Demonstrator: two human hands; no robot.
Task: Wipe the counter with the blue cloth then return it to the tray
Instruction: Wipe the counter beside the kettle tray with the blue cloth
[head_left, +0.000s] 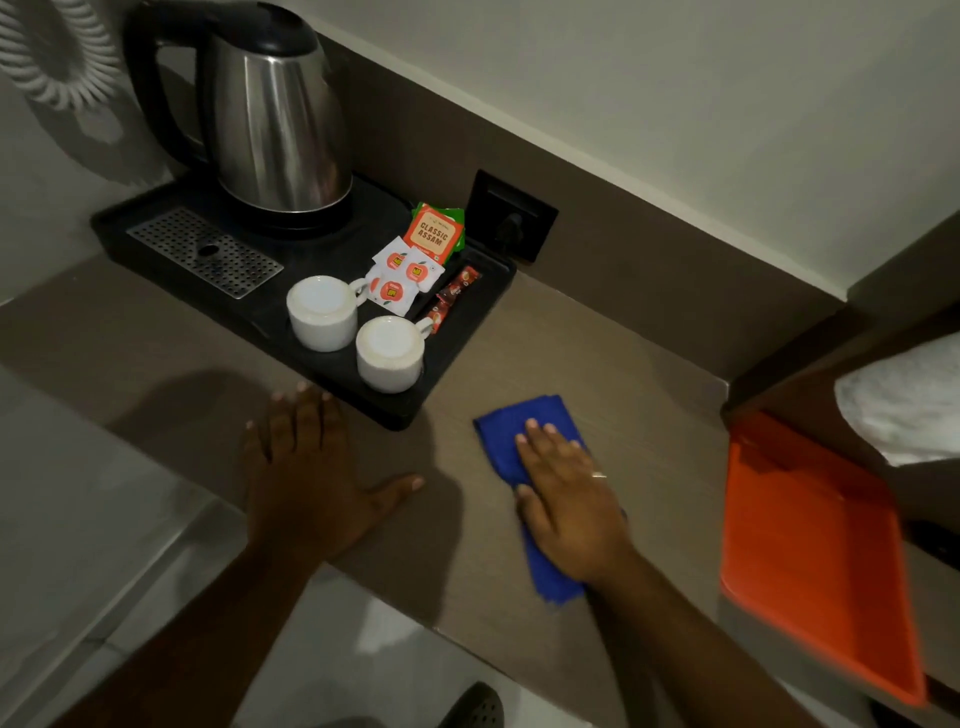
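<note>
A folded blue cloth (511, 434) lies flat on the brown counter (613, 395), right of the black tray. My right hand (569, 499) presses down on the cloth with its fingers spread, hiding its middle. Flat on the counter, palm down, my left hand (311, 467) holds nothing; its fingertips nearly touch the front edge of the black tray. An empty orange tray (810, 561) sits at the right, just past the counter's end and a little lower.
The black tray (457, 358) carries a steel kettle (275, 119), two upturned white cups (324, 312) (389, 353), tea bags (434, 234) and sachets. A wall socket (511, 215) sits behind it. The counter's front edge runs under my forearms. Something white (904, 405) lies at far right.
</note>
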